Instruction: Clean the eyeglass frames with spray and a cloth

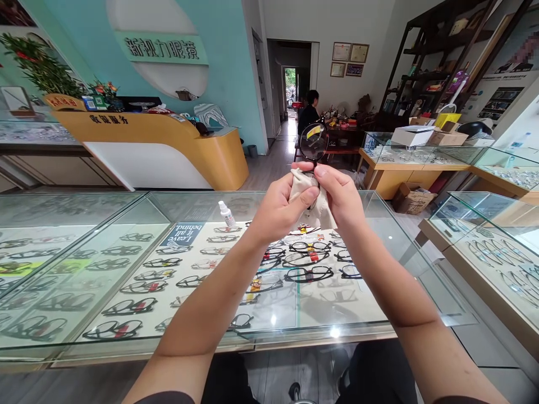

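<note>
Raised above the glass counter, a pair of dark round-framed eyeglasses (314, 142) is turned on end, one lens up with a yellow sticker on it. A cream cleaning cloth (323, 213) wraps the lower lens, which is mostly hidden. My left hand (281, 203) is closed, pinching the cloth around that lens with the thumb in front. Closed as well, my right hand (342, 193) grips the frame near its middle, with thumb and finger just below the upper lens; the cloth hangs against its fingers.
Below my hands is a glass display case (332, 331) with rows of eyeglasses inside. A small white spray bottle (226, 214) stands on its top, left of my hands. Another display case (484, 241) is at the right. A person (309, 112) sits at a far table.
</note>
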The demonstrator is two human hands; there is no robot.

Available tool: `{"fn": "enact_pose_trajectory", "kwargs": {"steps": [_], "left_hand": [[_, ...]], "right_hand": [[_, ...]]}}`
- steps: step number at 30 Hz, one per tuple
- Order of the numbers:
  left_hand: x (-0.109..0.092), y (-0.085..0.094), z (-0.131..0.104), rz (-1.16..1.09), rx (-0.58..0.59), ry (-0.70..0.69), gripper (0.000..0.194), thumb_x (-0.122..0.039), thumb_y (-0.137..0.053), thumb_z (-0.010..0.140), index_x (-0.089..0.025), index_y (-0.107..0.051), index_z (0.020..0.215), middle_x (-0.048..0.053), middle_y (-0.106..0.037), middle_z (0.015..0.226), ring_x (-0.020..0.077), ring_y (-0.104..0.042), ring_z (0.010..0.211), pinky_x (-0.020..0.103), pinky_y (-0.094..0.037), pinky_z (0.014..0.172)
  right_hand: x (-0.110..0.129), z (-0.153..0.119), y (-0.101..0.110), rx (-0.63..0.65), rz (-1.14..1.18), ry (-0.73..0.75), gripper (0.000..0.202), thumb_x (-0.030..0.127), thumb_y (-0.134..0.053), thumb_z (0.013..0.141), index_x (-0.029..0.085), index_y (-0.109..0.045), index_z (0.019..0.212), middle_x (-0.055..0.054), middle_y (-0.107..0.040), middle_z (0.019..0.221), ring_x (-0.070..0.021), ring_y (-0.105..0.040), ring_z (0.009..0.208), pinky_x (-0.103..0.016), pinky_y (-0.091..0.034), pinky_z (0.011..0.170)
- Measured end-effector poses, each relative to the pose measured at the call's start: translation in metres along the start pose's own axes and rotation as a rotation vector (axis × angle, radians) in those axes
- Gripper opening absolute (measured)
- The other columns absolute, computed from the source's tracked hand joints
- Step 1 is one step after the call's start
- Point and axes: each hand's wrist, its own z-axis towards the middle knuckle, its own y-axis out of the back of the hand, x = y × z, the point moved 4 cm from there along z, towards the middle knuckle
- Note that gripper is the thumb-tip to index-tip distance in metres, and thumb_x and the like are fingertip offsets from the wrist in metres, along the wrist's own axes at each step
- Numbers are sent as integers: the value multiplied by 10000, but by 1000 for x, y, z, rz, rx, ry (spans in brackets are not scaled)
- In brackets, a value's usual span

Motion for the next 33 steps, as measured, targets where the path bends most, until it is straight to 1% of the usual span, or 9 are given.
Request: {"fn": "enact_pose_trajectory", "kwargs": {"steps": [5,8,11,15,21,23,25,28,33], "left_hand": [[0,-6,-4,6,-150,-70,508,-642,-811,904,-188,-730,1117,22,-702,895,121,-594,725,240,-514,662],[-4,-8,-8,15,-243,-132,485,-663,-781,921,-198,-763,1056,44,-730,969,137,-632,797,261,-544,724],[-7,-10,-12,13,-312,-151,475,-678,-772,920,-206,-762,979,36,-718,893,154,-644,804,283,-546,736],[-6,-14,-12,26,-252,-128,448,-660,-740,953,-214,-750,914,31,-679,805,178,-641,803,303,-539,737],[-11,-6,-7,66,-16,-37,483,-665,-690,980,-198,-713,858,26,-591,737,154,-483,660,297,-448,607],[-15,-4,-6,75,82,-19,478,-645,-710,975,-189,-686,836,35,-608,767,154,-501,688,292,-472,640],[-17,-3,-5,68,138,2,428,-604,-752,960,-180,-707,924,50,-660,846,161,-554,741,285,-504,686],[-11,-4,-5,37,112,37,433,-535,-853,895,-173,-723,1094,55,-701,928,161,-607,786,261,-516,697],[3,-10,-5,-23,-120,15,469,-563,-898,840,-174,-742,1052,24,-696,845,132,-588,714,245,-504,658]], "right_hand": [[4,-4,-5,41,-70,91,341,589,-775,957,308,-887,1114,-29,-815,1273,-270,-712,1294,-459,-548,1203],[10,-8,-10,79,-91,146,321,580,-754,976,314,-892,1090,-34,-813,1253,-273,-710,1296,-479,-532,1221],[14,-12,-12,81,-67,167,303,573,-748,981,318,-895,1052,-28,-820,1221,-278,-725,1271,-488,-541,1204],[15,-10,-10,44,25,145,253,529,-758,983,314,-892,984,-16,-834,1166,-264,-754,1219,-465,-558,1177],[8,0,0,-44,63,52,312,571,-805,916,263,-855,909,-38,-839,1132,-247,-772,1126,-431,-615,1086],[6,1,3,-55,56,23,352,602,-794,917,254,-850,930,-49,-839,1152,-239,-773,1079,-419,-631,1037],[4,1,5,-53,59,12,353,604,-789,927,258,-852,954,-46,-839,1161,-216,-769,1013,-390,-639,975],[0,0,3,-63,60,2,353,608,-787,935,264,-851,982,-37,-836,1156,-195,-761,958,-369,-637,930],[-9,-1,-8,-118,97,39,385,634,-790,920,254,-830,971,-57,-831,1208,-243,-759,1173,-413,-606,1102]]}}
